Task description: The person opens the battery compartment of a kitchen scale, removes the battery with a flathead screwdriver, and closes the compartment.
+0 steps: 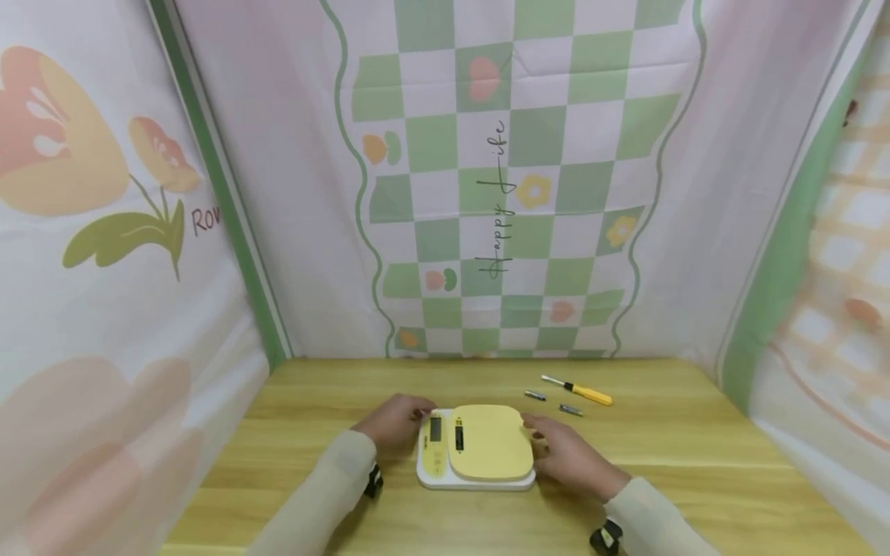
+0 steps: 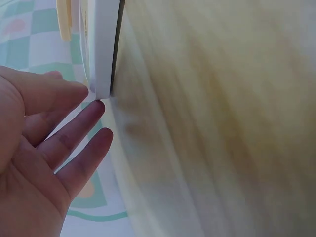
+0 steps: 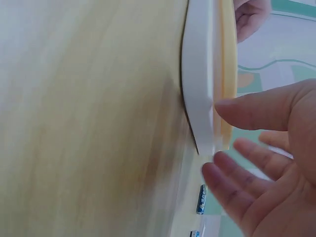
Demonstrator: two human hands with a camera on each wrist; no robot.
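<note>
A yellow and white kitchen scale (image 1: 495, 448) lies flat on the table, its small grey display (image 1: 435, 429) on the left side. At its far left corner is my left hand (image 1: 395, 421); in the left wrist view the thumb and loosely bent fingers (image 2: 81, 155) are by the white corner without wrapping round it. My right hand (image 1: 570, 455) is at the scale's right side. The right wrist view shows that thumb (image 3: 256, 111) against or just beside the edge, with the other fingers spread and relaxed. Whether the fingertips truly touch is hard to tell.
Behind the scale to the right lie a screwdriver (image 1: 589, 394) with a yellow handle and two small batteries, one farther left (image 1: 535, 395) and another battery (image 1: 571, 409) nearer. Patterned cloth (image 1: 514, 232) hangs behind the wooden table (image 1: 334, 378) and at both sides.
</note>
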